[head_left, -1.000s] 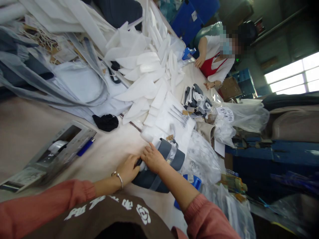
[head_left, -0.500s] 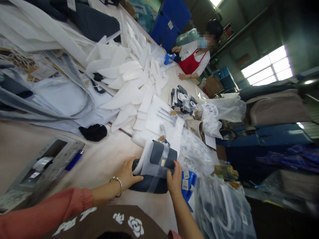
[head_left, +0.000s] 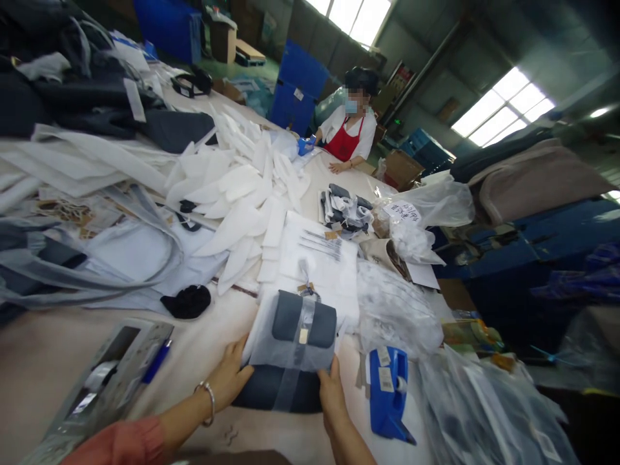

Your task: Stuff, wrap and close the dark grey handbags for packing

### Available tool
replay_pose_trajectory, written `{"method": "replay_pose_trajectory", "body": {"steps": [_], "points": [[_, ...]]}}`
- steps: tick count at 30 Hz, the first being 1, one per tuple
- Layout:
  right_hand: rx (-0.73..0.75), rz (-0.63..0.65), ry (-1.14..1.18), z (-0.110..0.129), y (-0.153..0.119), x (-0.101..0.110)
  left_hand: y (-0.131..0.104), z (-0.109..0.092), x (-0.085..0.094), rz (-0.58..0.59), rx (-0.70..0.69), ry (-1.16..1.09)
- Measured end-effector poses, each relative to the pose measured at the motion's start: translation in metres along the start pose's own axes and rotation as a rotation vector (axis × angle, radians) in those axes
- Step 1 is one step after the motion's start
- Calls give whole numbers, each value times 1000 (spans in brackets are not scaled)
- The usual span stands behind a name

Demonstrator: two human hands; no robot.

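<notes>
A dark slate-blue flap bag (head_left: 306, 318), with pale translucent wrapping and a strip of clear tape down its front, lies on the table right before me. My left hand (head_left: 228, 373) grips its left edge, thumb on the front. On the right edge sits my right hand (head_left: 333, 391), thumb toward the front and its other fingers mostly hidden. Beyond the bag's top is a small brown tag (head_left: 306, 287) by a stack of white sheets (head_left: 320, 258). A blue tape dispenser (head_left: 389, 394) rests right of my right hand.
To the left are a grey tape dispenser (head_left: 104, 371), a blue pen (head_left: 157, 361) and a black bundle (head_left: 186, 302). White foam pieces (head_left: 242, 187) pile up beyond. Plastic-wrapped goods (head_left: 489, 400) lie at right. Across the table a person in a red apron (head_left: 345, 137) works.
The bag is turned more squarely toward me, with both hands still at its sides. My view has shifted, showing more of the table's far left and the whole blue dispenser.
</notes>
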State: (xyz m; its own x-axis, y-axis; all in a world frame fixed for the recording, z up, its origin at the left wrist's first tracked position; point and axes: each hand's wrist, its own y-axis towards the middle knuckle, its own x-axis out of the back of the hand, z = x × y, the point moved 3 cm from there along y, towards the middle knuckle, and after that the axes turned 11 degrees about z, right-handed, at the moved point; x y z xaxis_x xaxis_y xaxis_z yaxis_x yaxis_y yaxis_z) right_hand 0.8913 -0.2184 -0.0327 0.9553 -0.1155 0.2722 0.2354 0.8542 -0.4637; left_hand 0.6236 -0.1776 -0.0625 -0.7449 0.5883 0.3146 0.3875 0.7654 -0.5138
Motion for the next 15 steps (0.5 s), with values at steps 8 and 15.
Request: {"method": "replay_pose_trajectory", "body": {"steps": [8,15], "points": [[-34,37,97,-12,-9,-1,10,-7,73,289,74,49],[-135,-110,67,-52,-35,43,80,-57,176,-299,230,573]]}}
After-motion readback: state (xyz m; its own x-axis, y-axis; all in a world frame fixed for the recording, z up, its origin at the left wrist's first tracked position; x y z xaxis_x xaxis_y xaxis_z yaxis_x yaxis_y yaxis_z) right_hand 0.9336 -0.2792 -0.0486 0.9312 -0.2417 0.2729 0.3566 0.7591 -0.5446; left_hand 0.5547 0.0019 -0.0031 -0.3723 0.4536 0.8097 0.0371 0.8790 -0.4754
